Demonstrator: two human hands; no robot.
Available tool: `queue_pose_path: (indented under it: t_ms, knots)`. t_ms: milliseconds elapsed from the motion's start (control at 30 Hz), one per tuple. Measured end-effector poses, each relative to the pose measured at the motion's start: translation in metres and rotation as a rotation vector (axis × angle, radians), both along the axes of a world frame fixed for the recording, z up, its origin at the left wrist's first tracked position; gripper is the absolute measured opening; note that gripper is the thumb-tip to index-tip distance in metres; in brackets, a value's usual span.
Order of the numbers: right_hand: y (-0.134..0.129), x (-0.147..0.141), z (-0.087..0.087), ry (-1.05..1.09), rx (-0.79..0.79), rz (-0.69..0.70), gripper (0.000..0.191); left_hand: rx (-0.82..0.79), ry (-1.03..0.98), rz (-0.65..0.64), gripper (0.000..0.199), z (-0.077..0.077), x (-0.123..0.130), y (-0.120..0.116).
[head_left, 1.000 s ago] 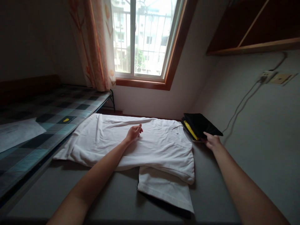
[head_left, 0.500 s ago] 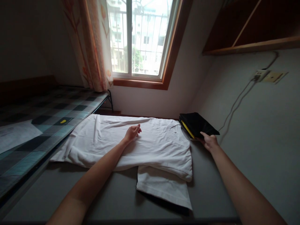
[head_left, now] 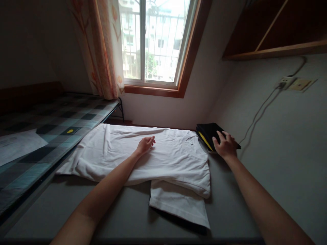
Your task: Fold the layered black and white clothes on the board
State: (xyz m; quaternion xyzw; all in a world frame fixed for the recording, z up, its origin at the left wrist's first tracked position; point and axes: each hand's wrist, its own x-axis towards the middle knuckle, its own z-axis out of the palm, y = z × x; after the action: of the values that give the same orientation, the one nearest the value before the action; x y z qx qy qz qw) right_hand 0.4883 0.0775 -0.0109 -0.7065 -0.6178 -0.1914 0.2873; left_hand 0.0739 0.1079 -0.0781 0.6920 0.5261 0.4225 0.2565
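A white T-shirt [head_left: 168, 160] lies spread across the grey table, its collar to the right. One sleeve [head_left: 178, 204] sticks out toward the front edge, dark cloth showing under its hem. My left hand [head_left: 145, 145] rests on the middle of the shirt, fingers curled in, with nothing visible in them. At the table's far right corner sits a flat black stack [head_left: 206, 129] with a yellow layer at its side; whether it is folded cloth I cannot tell. My right hand [head_left: 225, 145] lies over the stack's top, fingers spread.
A checked mattress [head_left: 84, 117] on a metal frame adjoins the table [head_left: 122, 217] on the left, with a paper sheet [head_left: 20, 144] on it. A curtained window [head_left: 158, 44] is ahead. Cables [head_left: 258, 114] hang from a wall socket [head_left: 287, 82] below a wooden shelf [head_left: 278, 49].
My right hand has left the near edge of the black stack, where its fingers gripped, and now lies spread on top. My left hand and the shirt stay as they were.
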Motion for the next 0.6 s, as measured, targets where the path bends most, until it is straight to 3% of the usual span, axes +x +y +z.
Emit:
queue_pose_path:
  t_ms: [100,267,467,533,600]
  knots:
    - [0.013,-0.009,-0.003,-0.064,-0.142,0.070,0.053,-0.003,0.018,0.003,0.059,0.000,0.000,-0.001]
    - [0.015,-0.016,-0.021,-0.085,-0.340,0.034,0.060,-0.012,0.060,0.008,0.057,0.002,0.001,-0.003]
    - [0.001,-0.032,-0.028,-0.079,-0.129,0.044,0.053,-0.009,0.132,-0.016,0.057,0.006,0.003,-0.008]
    - [-0.006,-0.048,-0.028,-0.085,-0.071,0.108,0.050,-0.005,0.156,-0.018,0.056,0.006,0.003,-0.009]
    - [-0.013,-0.069,-0.031,-0.122,-0.110,0.222,0.048,-0.003,0.181,-0.019,0.056,0.006,0.003,-0.009]
